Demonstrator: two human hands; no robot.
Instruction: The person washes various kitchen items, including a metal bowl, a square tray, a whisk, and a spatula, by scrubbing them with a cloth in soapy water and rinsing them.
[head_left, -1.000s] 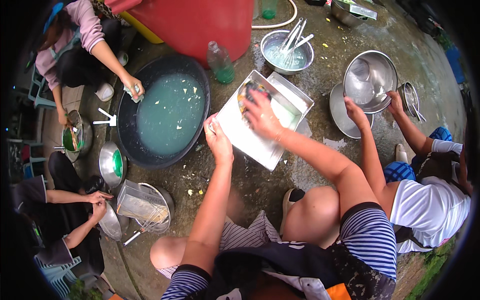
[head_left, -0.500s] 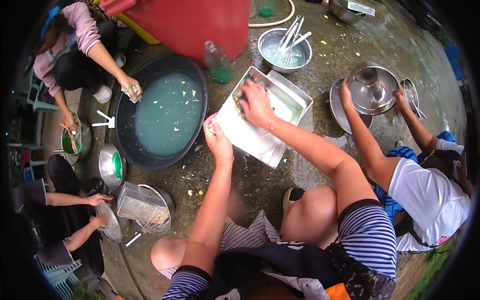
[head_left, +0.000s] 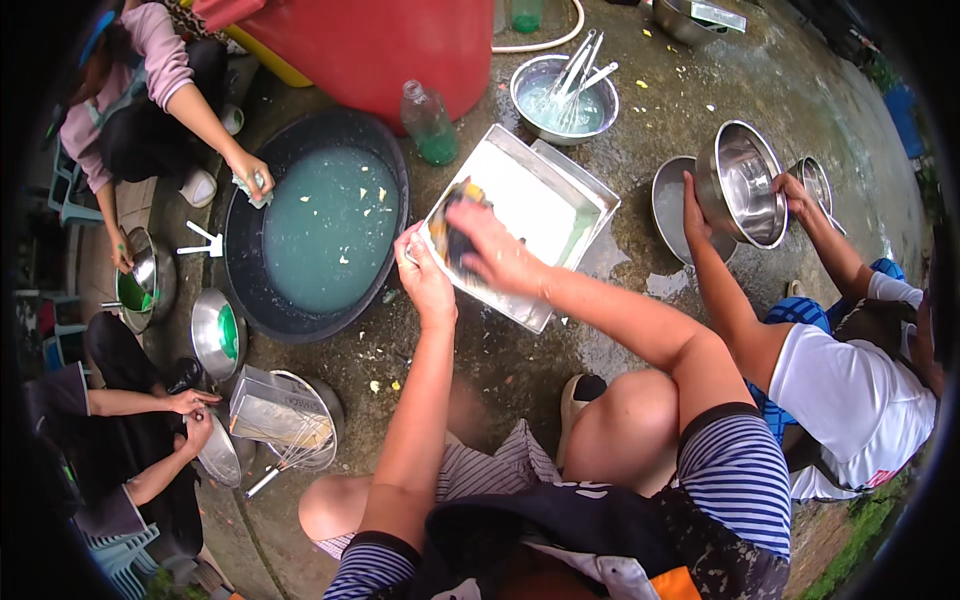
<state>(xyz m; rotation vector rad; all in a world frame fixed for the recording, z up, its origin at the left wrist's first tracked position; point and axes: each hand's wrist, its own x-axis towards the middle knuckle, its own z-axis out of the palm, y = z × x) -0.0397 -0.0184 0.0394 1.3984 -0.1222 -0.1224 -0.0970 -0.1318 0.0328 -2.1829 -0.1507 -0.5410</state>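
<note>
A rectangular silver baking pan (head_left: 535, 190) is tilted in front of me, its inside wet with whitish suds. My left hand (head_left: 428, 285) grips the pan's near left edge, fingers folded round the rim. My right hand (head_left: 497, 252), smeared by motion, presses a dark and yellow cloth (head_left: 453, 238) against the inside of the pan near that same edge. The cloth is blurred and partly covered by the fingers. A second metal pan (head_left: 588, 170) shows just behind the first one.
A black tub (head_left: 240, 260) of cloudy water stands at left, beside a clear bottle (head_left: 430, 125) with green liquid. Beyond is a bowl (head_left: 563, 128) with whisks. At right, a co-worker's hands hold a steel bowl (head_left: 748, 185). Two people work at left among bowls (head_left: 207, 335).
My right hand and the cloth have moved across the pan toward my left hand. The co-worker at right has turned the steel bowl so that its inside faces more toward me.
</note>
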